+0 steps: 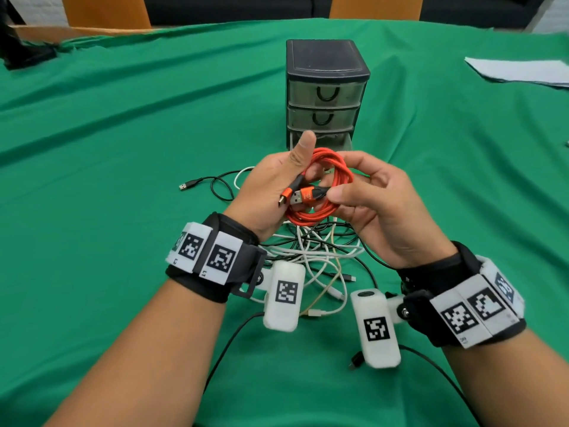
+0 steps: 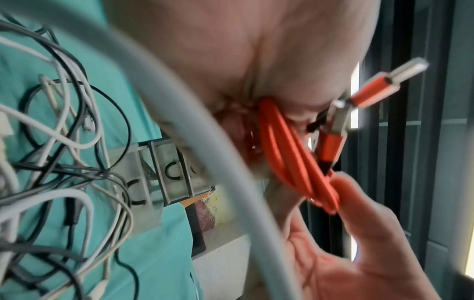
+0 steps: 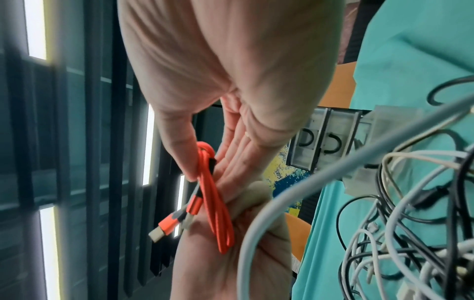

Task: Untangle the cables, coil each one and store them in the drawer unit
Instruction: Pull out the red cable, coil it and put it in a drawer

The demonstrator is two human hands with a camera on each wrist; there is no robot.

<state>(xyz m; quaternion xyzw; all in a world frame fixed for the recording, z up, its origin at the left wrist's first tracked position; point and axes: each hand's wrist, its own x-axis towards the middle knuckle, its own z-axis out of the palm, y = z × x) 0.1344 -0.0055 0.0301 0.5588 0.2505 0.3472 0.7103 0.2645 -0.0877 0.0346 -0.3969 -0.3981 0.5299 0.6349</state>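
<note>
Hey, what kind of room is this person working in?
Probably an office or meeting room: a table under a green cloth, orange chairs behind it, vertical blinds over windows, and a desktop drawer unit.

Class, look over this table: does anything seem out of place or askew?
Yes. A tangle of black and white cables sprawls on the green cloth beneath both hands, unsorted. The drawer unit has its bottom drawer pulled out while the upper two sit shut.

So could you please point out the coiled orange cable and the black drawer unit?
coiled orange braided cable (image 1: 340, 167): head view, upper right arc of the coil.
black three-drawer plastic unit (image 1: 324, 55): head view, its lid.
</note>
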